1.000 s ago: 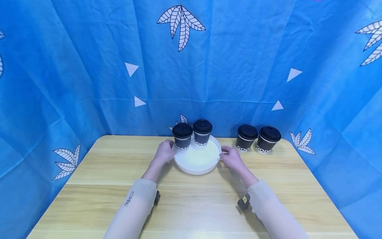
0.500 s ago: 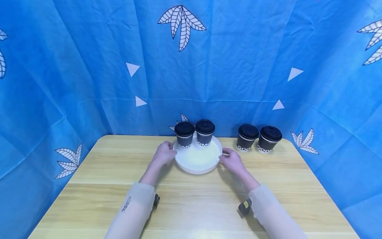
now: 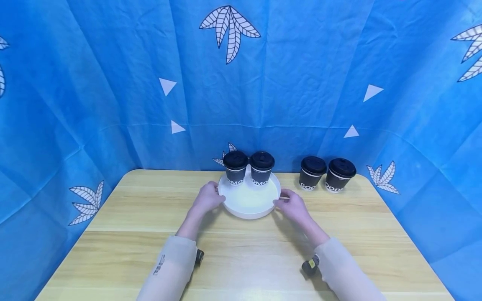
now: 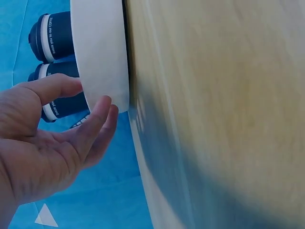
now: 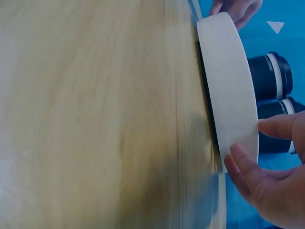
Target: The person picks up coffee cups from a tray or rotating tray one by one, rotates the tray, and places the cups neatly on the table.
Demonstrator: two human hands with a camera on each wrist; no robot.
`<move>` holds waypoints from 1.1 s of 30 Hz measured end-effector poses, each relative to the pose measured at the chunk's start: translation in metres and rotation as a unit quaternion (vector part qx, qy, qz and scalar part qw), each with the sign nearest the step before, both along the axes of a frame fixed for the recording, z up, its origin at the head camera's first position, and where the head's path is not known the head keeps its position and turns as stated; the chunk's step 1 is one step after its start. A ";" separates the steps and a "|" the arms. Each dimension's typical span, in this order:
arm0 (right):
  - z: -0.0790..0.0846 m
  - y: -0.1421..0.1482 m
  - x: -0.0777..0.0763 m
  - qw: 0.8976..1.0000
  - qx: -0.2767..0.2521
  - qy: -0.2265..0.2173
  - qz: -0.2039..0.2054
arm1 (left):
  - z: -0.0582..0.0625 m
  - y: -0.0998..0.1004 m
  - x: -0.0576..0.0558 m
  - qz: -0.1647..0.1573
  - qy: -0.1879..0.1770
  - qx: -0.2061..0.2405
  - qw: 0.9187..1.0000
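A round white tray (image 3: 249, 202) with a low wall sits toward the back of the wooden table. Two black lidded paper coffee cups stand upright at its far side, the left cup (image 3: 236, 168) close beside the right cup (image 3: 261, 168). My left hand (image 3: 208, 197) pinches the tray's left edge, thumb at the rim and fingers along the outer wall. On the opposite side my right hand (image 3: 294, 205) holds the edge in the same way. In the right wrist view, the thumb partly covers one cup.
Two more lidded coffee cups, one (image 3: 311, 173) nearer the tray and another (image 3: 339, 175) beyond it, stand at the table's back right. A blue leaf-patterned curtain (image 3: 241, 96) rises right behind the table (image 3: 248, 259) and along both sides.
Both cups on the tray have shifted right along its far side, as the tray turns. Both hands have come slightly nearer along the edge. The two cups at the back right stay put.
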State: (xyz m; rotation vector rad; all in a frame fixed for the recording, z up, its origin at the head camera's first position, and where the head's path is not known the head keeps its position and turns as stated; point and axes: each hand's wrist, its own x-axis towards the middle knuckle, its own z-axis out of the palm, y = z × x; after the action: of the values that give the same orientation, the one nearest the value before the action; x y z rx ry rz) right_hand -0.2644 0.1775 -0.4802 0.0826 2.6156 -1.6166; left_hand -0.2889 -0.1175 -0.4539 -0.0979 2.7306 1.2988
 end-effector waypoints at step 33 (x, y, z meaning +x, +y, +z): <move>-0.004 0.012 -0.037 0.999 0.004 0.040 0.002 | -0.005 0.001 -0.039 0.010 0.029 -0.021 0.999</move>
State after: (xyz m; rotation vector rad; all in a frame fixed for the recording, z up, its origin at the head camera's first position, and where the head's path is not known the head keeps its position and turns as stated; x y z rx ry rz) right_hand -0.3012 0.1896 -0.4844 0.0141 2.6782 -1.6428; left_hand -0.3279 -0.1160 -0.4587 -0.0920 2.8141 1.2683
